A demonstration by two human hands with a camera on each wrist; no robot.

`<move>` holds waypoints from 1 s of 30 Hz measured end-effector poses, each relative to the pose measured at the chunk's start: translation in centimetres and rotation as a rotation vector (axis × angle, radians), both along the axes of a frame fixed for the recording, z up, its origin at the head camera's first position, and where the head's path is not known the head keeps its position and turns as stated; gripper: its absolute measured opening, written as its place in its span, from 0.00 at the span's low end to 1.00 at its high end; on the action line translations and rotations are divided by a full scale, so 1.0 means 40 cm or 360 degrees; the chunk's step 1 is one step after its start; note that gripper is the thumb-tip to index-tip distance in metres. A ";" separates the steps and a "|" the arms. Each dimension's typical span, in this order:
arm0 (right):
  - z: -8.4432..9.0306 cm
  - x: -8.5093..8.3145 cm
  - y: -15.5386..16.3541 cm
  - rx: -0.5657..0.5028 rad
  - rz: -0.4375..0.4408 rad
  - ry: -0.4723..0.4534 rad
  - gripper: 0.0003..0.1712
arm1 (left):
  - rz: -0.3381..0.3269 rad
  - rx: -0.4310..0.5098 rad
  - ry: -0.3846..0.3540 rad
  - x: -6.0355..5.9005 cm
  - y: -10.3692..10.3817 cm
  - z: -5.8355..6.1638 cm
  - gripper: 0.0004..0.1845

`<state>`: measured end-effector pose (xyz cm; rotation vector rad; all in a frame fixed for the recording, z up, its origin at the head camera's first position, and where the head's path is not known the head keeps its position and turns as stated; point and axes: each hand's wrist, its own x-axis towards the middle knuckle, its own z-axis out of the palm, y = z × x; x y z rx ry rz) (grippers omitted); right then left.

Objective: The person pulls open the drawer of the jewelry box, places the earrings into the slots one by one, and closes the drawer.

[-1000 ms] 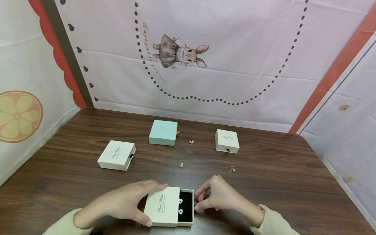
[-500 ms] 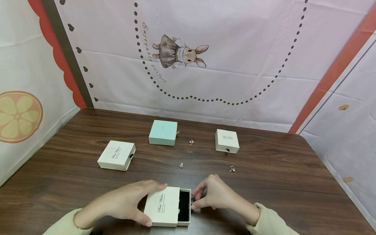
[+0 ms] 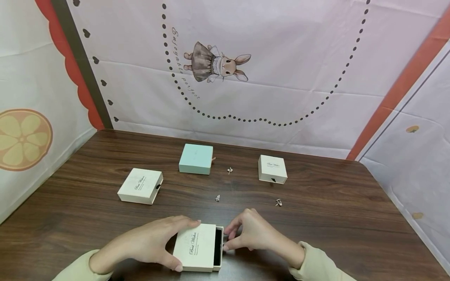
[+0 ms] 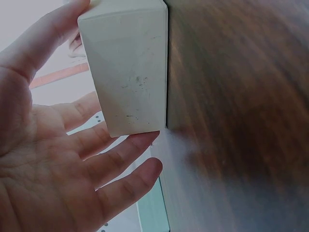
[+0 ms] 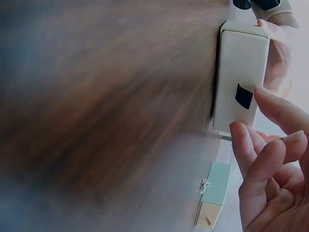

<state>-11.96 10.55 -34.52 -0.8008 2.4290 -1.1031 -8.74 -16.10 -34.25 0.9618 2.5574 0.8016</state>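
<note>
On the dark wooden table I count 4 small boxes and 3 tiny silver earrings. Nearest the person sits 1 cream cardboard drawer box, its black-lined drawer open only a sliver. The left hand grasps the box's sleeve, thumb on the near edge, fingers along the far edge. The right hand has loosely bent fingertips against the drawer's front. Farther back lie 1 flat cream box, 1 mint-green box and 1 small cream box; the earrings lie loose between them.
</note>
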 end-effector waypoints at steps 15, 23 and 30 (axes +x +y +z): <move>0.001 0.000 -0.026 -0.0007 0.0040 -0.0012 0.11 | -0.0035 -0.0005 0.0015 -0.007 -0.001 -0.004 0.45; -0.001 -0.003 -0.033 -0.0011 0.0061 -0.0031 0.10 | -0.0038 -0.0007 0.0047 -0.007 -0.001 -0.004 0.44; -0.003 -0.003 -0.034 -0.0006 0.0059 -0.0047 0.10 | -0.0045 -0.0007 0.0060 -0.007 -0.001 -0.004 0.44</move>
